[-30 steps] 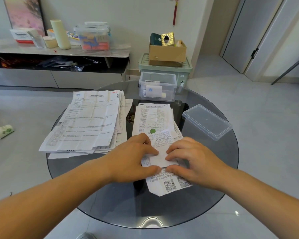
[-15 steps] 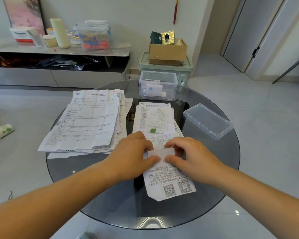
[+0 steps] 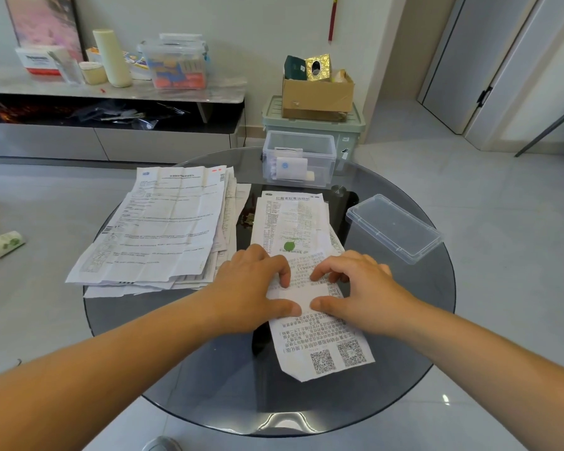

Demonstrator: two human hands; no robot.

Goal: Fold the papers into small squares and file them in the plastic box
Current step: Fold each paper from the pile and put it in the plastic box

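Nearest the camera, on the dark glass tabletop (image 3: pixel 209 385), lies a printed leaflet (image 3: pixel 319 340) with two QR codes on its near end; that end is flat and not yet folded. Across the leaflet's middle the left hand (image 3: pixel 251 288) and the right hand (image 3: pixel 355 288) meet. Each has its thumb on the near side and its curled fingertips on the far side of a blank white folded band (image 3: pixel 302 294), and pinches the band between them. The sheet looks only partly folded, a long strip rather than a small square, so several folds seem to be left on this one. Just behind the hands, touching the leaflet's far edge, is a short pile of narrow leaflets (image 3: pixel 290 219), all unfolded. To the left of it a larger stack of creased sheets (image 3: pixel 163 229) spreads to the table's edge, also unfolded. To the right, well apart from the hands, the clear lid (image 3: pixel 393 227) lies on the glass. At the far rim stands the plastic box (image 3: pixel 298 159), open on top, with a few folded squares (image 3: pixel 290 166) standing inside and much room to spare. Judging by the two piles, most of the job is ahead: a handful are filed, one is in hand, and the bulk is untouched.
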